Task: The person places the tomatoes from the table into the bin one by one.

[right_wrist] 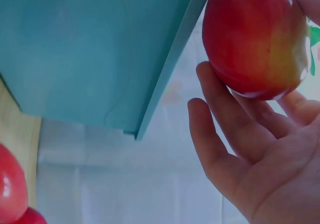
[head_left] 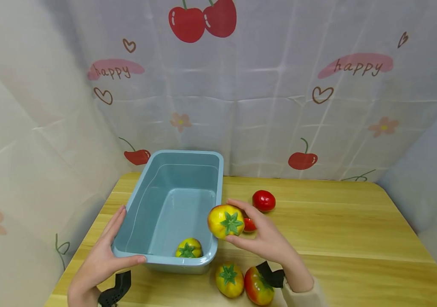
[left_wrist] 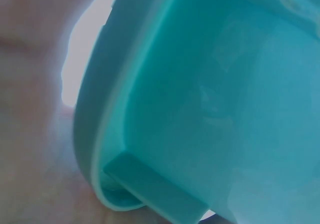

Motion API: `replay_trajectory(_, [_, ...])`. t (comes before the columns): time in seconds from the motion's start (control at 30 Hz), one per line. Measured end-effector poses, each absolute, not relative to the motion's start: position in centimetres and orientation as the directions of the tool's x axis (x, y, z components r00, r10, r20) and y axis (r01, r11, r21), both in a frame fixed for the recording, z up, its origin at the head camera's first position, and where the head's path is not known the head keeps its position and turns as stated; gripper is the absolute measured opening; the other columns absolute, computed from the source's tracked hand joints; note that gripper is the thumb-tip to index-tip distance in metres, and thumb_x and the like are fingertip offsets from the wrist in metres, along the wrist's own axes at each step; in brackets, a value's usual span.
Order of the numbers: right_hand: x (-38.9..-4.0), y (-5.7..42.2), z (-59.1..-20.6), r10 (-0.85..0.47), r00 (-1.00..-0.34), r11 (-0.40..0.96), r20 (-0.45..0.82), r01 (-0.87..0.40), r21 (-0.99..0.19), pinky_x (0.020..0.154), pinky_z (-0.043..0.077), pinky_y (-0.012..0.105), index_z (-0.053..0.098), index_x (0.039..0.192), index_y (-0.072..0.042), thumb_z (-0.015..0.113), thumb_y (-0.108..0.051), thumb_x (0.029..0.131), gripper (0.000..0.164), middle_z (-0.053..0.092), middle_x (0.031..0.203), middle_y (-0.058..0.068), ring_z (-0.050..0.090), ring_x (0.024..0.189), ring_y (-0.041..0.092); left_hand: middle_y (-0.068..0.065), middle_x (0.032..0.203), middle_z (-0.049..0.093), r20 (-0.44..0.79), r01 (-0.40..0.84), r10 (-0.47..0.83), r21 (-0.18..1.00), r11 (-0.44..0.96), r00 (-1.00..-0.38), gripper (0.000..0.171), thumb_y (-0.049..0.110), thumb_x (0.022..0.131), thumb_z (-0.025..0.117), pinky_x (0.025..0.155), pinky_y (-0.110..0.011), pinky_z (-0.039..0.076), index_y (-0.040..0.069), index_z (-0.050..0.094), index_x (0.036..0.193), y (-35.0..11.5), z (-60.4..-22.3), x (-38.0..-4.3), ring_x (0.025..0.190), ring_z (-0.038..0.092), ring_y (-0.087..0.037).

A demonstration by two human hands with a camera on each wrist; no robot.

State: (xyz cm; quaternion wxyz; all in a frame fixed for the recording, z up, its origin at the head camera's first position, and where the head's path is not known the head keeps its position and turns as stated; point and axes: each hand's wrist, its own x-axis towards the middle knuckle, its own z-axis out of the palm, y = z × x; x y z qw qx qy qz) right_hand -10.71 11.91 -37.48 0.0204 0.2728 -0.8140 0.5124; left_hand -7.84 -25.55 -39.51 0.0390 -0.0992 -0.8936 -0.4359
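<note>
A light blue plastic basin (head_left: 181,198) stands on the table's left part. My left hand (head_left: 99,256) holds its near left corner, thumb along the near rim and fingers against the left side. In my right hand (head_left: 268,238), over the basin's right rim, is a yellow toy tomato (head_left: 222,219) with a green star-shaped leaf, pinched between thumb and fingers. Its underside is red in the right wrist view. Inside the basin, at the near end, lies another yellow-green toy tomato (head_left: 189,247). The left wrist view shows the basin's wall (left_wrist: 115,94) close up beside the palm.
On the wooden table (head_left: 337,221), two toy tomatoes, one yellow (head_left: 229,279) and one red-yellow (head_left: 258,288), lie near the right forearm. A red fruit (head_left: 264,200) lies farther back, with another red one (head_left: 249,225) partly behind the right hand. A printed curtain (head_left: 260,98) hangs behind.
</note>
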Motion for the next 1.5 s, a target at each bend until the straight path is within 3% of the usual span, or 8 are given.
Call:
replay_trajectory(0.07, [-10.8,11.5,-37.4,-0.428,-0.848,0.318,0.314,-0.466,-0.825,0.094,0.045,0.034,0.042,0.140,-0.016,0.076,-0.032,0.079,0.072,0.048,0.135,-0.009,0.049,0.117,0.012,0.009,0.156,0.006,0.159,0.215,0.146,0.783,0.584,-0.976,0.116,0.020,0.063,0.088,0.090,-0.060,0.035,0.024,0.013,0.152,-25.5,-39.6,-7.9,0.130,0.020,-0.034])
replay_trajectory(0.13, [-10.9,11.1,-37.3,-0.432,-0.846,0.315,0.312,-0.465,-0.827,0.094,0.045,0.034,0.041,0.140,-0.019,0.076,-0.033,0.079,0.071,0.046,0.135,-0.010,0.048,0.117,0.011,0.008,0.156,0.006,0.160,0.216,0.147,0.789,0.575,-0.976,0.116,0.020,0.063,0.088,0.089,-0.064,0.033,0.024,0.013,0.152,-25.5,-39.6,-7.9,0.131,0.020,-0.036])
replay_trajectory(0.43, [-11.3,9.7,-37.2,-0.482,-0.817,0.269,0.318,-0.483,-0.833,0.094,0.044,0.034,0.040,0.138,-0.031,0.073,-0.031,0.083,0.065,0.043,0.136,-0.012,0.045,0.118,0.011,0.009,0.156,0.006,0.158,0.213,0.146,0.791,0.574,-0.977,0.116,0.021,0.063,0.088,0.090,-0.065,0.031,0.024,0.013,0.152,-25.4,-39.5,-8.0,0.132,0.018,-0.036])
replay_trajectory(1.1, [-10.9,9.7,-37.7,-0.510,-0.820,0.321,0.258,-0.460,-0.828,0.096,0.043,0.036,0.029,0.144,-0.039,0.067,-0.038,0.086,0.069,0.038,0.141,-0.017,0.045,0.122,0.010,0.003,0.156,0.007,0.170,0.226,0.150,0.783,0.580,-0.974,0.116,0.020,0.063,0.088,0.089,-0.065,0.032,0.022,0.014,0.152,-25.2,-38.9,-7.8,0.132,0.018,-0.035])
replay_trajectory(1.4, [-10.2,10.7,-38.1,-0.499,-0.819,0.309,0.285,-0.475,-0.824,0.098,0.041,0.039,0.032,0.146,-0.020,0.069,-0.033,0.085,0.072,0.043,0.141,-0.006,0.044,0.123,0.012,0.000,0.156,0.007,0.167,0.221,0.146,0.785,0.578,-0.975,0.115,0.019,0.064,0.087,0.089,-0.068,0.034,0.020,0.013,0.152,-25.3,-39.1,-7.8,0.130,0.020,-0.039])
replay_trajectory(1.5, [-9.8,11.0,-38.4,-0.501,-0.815,0.298,0.290,-0.478,-0.826,0.099,0.040,0.041,0.032,0.145,-0.019,0.069,-0.030,0.086,0.071,0.042,0.141,-0.004,0.044,0.124,0.016,-0.002,0.156,0.007,0.162,0.215,0.142,0.785,0.581,-0.976,0.116,0.020,0.064,0.088,0.089,-0.066,0.035,0.021,0.012,0.152,-25.2,-39.0,-7.7,0.129,0.022,-0.039])
